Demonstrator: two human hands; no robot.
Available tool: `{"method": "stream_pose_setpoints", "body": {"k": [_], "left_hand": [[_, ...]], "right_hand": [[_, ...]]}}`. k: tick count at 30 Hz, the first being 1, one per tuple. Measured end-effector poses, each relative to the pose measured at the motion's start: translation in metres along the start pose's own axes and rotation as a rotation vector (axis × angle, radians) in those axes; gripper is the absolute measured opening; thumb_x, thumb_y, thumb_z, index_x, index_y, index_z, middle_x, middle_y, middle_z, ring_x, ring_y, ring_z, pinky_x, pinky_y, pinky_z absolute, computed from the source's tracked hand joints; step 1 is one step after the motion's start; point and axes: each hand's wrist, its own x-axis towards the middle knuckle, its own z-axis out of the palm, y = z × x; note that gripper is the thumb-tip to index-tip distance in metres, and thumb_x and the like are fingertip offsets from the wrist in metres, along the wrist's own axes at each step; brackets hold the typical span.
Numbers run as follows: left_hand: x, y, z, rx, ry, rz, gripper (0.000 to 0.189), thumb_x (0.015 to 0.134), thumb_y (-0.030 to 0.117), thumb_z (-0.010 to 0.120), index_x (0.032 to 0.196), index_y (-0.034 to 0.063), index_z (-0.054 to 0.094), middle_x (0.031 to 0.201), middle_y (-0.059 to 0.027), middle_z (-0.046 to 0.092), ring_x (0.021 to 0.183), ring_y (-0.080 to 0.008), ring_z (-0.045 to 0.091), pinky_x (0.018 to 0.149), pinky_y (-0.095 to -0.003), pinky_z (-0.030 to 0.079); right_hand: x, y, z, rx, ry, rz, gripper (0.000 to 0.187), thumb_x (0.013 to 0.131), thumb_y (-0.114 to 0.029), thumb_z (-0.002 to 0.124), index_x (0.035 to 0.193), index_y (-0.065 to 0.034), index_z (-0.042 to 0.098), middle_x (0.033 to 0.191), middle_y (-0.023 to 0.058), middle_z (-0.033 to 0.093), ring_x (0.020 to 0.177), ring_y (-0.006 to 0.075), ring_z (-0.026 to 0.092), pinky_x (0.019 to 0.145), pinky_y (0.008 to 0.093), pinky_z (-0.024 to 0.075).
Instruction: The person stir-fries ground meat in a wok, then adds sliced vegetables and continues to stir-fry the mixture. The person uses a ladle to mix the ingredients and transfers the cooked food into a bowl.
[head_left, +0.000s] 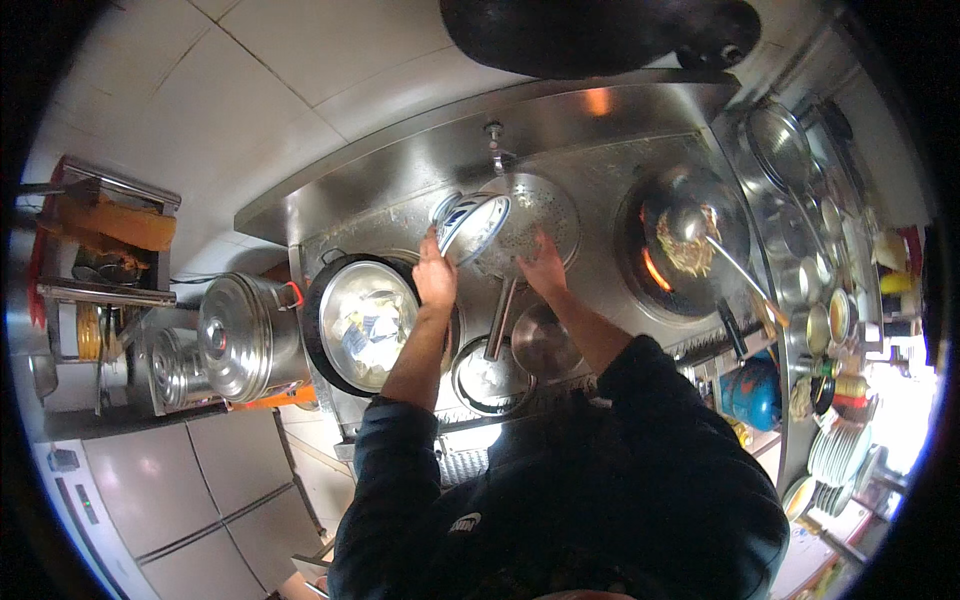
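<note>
My left hand (435, 279) grips a blue-and-white patterned ceramic bowl (455, 217), tilted on its side with its mouth turned to the right. To its right, my right hand (546, 268) holds nothing, its fingers apart over the near edge of a round perforated metal strainer (551, 210). The strainer's long handle (500, 319) points back towards me. Beneath the handle's end sits a round metal pot (469, 382). A shallow metal pan (546, 341) lies below my right forearm.
At right, a wok (634, 217) holds shredded food (691, 255) and a ladle (686, 223), with flame showing at its left side. At left stands a metal basin (334, 300) with pale contents. A lidded stockpot (240, 337) is farther left. A tap (495, 142) rises behind the strainer.
</note>
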Motion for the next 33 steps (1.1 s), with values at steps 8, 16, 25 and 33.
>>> {"method": "stream_pose_setpoints", "body": {"k": [8, 16, 25, 33], "left_hand": [[0.002, 0.046, -0.111, -0.236, 0.164, 0.684, 0.046, 0.101, 0.017, 0.048, 0.146, 0.008, 0.054, 0.142, -0.0175, 0.061, 0.133, -0.0379, 0.056, 0.116, -0.0431, 0.041], [-0.08, 0.021, -0.047, -0.35, -1.02, -0.242, 0.038, 0.102, 0.041, 0.063, 0.091, 0.0047, 0.065, 0.065, -0.0082, 0.065, 0.043, -0.0182, 0.059, 0.035, -0.0299, 0.046], [-0.257, -0.017, 0.104, -0.985, -1.092, -1.219, 0.07, 0.091, 0.066, 0.067, 0.108, -0.0018, 0.061, 0.095, -0.0228, 0.071, 0.085, -0.0368, 0.07, 0.071, -0.0421, 0.059], [-0.271, 0.036, 0.144, 0.483, -0.766, 0.333, 0.039, 0.098, 0.023, 0.069, 0.117, -0.0105, 0.067, 0.107, -0.0233, 0.071, 0.097, -0.0317, 0.068, 0.08, -0.0416, 0.061]], "right_hand": [[0.01, -0.13, -0.122, -0.088, -0.204, -0.434, 0.059, 0.097, -0.024, 0.062, 0.153, -0.0204, 0.046, 0.134, 0.0183, 0.065, 0.115, 0.0351, 0.068, 0.098, 0.0439, 0.0568], [-0.092, -0.09, -0.281, -0.432, 0.006, 0.016, 0.049, 0.088, -0.01, 0.06, 0.136, -0.0052, 0.056, 0.101, 0.0182, 0.073, 0.086, 0.0353, 0.074, 0.075, 0.0485, 0.0602], [-0.448, 0.193, -0.61, 0.293, 0.784, 0.721, 0.032, 0.099, -0.013, 0.053, 0.102, 0.0172, 0.064, 0.078, 0.0241, 0.073, 0.059, 0.0292, 0.074, 0.048, 0.0352, 0.0604], [-0.617, 0.252, -0.98, 0.386, 1.786, 0.636, 0.033, 0.101, -0.02, 0.049, 0.111, 0.0071, 0.064, 0.084, 0.0187, 0.075, 0.06, 0.0268, 0.073, 0.05, 0.0332, 0.0601]]}}
